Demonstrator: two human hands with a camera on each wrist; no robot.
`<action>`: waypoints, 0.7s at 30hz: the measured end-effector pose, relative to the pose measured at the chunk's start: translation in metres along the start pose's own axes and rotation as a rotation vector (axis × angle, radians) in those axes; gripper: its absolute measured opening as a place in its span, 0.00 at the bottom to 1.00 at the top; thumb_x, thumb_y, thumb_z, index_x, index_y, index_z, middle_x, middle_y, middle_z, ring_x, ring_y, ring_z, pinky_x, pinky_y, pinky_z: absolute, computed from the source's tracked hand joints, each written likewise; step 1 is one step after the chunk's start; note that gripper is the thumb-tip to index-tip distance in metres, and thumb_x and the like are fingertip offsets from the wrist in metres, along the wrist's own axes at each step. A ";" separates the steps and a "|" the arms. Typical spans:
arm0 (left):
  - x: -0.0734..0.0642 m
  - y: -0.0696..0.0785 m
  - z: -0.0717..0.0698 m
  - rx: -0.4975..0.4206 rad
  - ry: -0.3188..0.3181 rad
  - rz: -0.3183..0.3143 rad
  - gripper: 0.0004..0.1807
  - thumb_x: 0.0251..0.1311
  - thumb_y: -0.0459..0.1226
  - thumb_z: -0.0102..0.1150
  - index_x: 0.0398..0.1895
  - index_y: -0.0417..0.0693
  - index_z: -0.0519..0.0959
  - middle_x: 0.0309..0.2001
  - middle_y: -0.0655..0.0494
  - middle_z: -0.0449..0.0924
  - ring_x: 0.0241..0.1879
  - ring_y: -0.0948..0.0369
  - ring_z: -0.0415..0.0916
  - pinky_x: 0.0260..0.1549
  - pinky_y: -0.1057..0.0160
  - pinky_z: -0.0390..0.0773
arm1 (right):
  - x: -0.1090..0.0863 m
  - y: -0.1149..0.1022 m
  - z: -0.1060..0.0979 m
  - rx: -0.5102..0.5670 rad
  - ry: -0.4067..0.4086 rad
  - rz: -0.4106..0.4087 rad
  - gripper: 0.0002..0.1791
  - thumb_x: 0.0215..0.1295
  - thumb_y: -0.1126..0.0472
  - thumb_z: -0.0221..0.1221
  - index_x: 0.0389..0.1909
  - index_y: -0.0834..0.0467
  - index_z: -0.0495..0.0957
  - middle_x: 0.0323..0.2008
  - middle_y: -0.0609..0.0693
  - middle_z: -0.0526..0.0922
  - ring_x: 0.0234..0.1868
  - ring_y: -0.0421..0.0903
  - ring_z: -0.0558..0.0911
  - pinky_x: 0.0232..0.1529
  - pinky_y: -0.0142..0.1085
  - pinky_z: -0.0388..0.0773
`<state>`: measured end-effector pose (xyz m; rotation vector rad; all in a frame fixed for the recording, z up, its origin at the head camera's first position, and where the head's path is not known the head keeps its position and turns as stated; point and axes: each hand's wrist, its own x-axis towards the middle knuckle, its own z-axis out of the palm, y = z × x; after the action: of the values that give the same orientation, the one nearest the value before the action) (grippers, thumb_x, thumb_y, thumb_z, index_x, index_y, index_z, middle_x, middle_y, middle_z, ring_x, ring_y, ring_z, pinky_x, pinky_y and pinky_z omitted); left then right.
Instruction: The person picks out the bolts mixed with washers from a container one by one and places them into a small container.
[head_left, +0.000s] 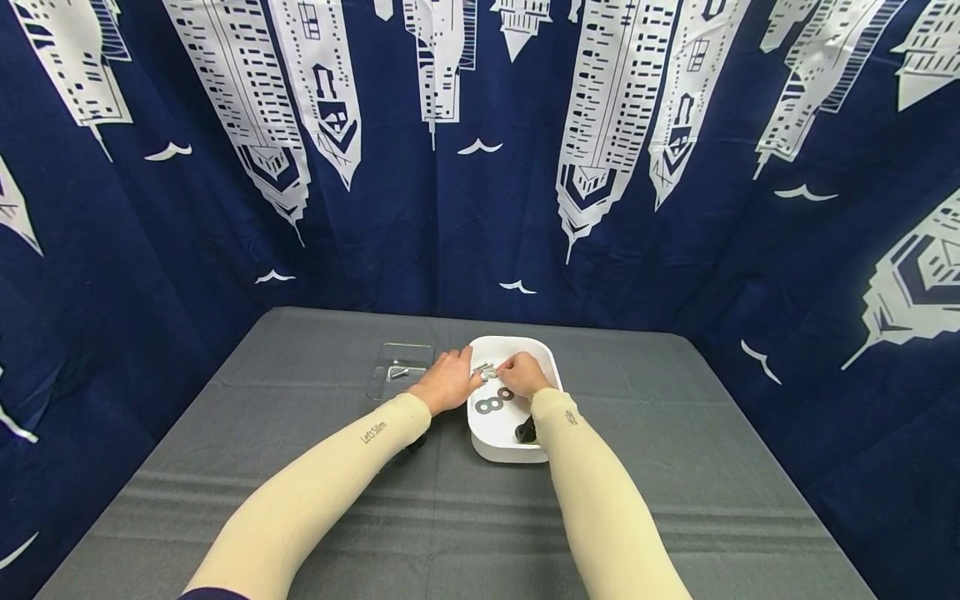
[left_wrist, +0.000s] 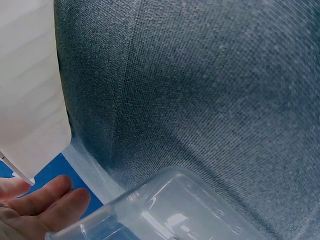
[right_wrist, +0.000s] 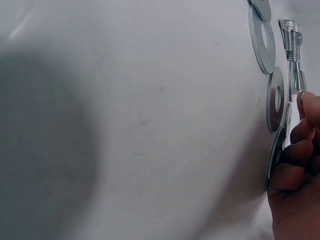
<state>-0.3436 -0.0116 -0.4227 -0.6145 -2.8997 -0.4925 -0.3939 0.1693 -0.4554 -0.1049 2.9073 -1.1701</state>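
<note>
My left hand is at the left rim of a white plastic bin, thumb over the inner side and fingers along the outside. The left wrist view shows those fingers by the bin's corner. Inside the bin, my right hand pinches a small metal bolt between thumb and fingertip. More bolts lie in a cluster beside it. Several flat grey washers are spread on the bin floor, some right below the right hand's curled fingers.
Left of the bin stands a shallow clear plastic box with a few bolts in it. Both are on a grey cloth-covered table. A dark blue printed curtain hangs behind and at the sides.
</note>
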 end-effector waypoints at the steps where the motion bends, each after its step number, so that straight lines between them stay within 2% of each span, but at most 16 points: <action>1: 0.000 0.000 0.000 0.003 -0.002 0.002 0.29 0.71 0.42 0.53 0.67 0.31 0.65 0.52 0.34 0.79 0.54 0.42 0.78 0.57 0.49 0.77 | 0.000 0.000 0.000 -0.002 0.001 -0.001 0.08 0.63 0.65 0.59 0.31 0.63 0.86 0.27 0.51 0.82 0.28 0.42 0.75 0.25 0.28 0.69; 10: 0.001 -0.001 0.003 0.007 -0.011 -0.002 0.30 0.71 0.42 0.52 0.69 0.31 0.64 0.52 0.34 0.79 0.54 0.42 0.79 0.57 0.49 0.77 | -0.004 -0.002 -0.002 -0.024 0.015 -0.028 0.09 0.62 0.65 0.58 0.32 0.63 0.86 0.28 0.51 0.83 0.30 0.43 0.75 0.27 0.28 0.68; 21: 0.007 -0.006 0.011 -0.006 -0.012 0.000 0.29 0.72 0.42 0.53 0.67 0.32 0.64 0.50 0.34 0.80 0.51 0.43 0.81 0.53 0.48 0.79 | -0.007 -0.003 -0.005 0.006 -0.007 0.018 0.08 0.66 0.64 0.59 0.34 0.64 0.85 0.29 0.51 0.80 0.30 0.44 0.74 0.26 0.29 0.67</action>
<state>-0.3533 -0.0106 -0.4333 -0.6209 -2.9104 -0.4990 -0.3870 0.1711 -0.4495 -0.0825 2.8925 -1.1726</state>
